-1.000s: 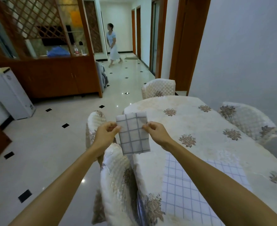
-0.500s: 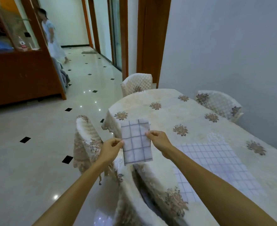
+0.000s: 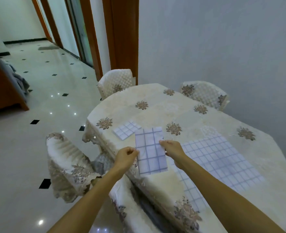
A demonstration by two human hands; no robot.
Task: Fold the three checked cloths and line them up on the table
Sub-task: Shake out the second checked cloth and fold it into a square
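Note:
I hold a folded white cloth with blue checks (image 3: 150, 152) above the near left part of the table. My left hand (image 3: 126, 156) pinches its left edge and my right hand (image 3: 171, 147) grips its right edge. A smaller folded checked cloth (image 3: 126, 130) lies flat on the table just beyond, to the left. A third checked cloth (image 3: 219, 162) lies spread open on the table to the right, partly under my right forearm.
The oval table (image 3: 197, 115) wears a cream cloth with brown flowers. Covered chairs stand at the near left (image 3: 68, 165), the far end (image 3: 116, 83) and the far right (image 3: 206, 93). A grey wall runs along the right; glossy tiled floor lies to the left.
My view has swung right and down over the table, so the small folded cloth is now in sight. The held cloth has come over the table edge. The walking person has left the view.

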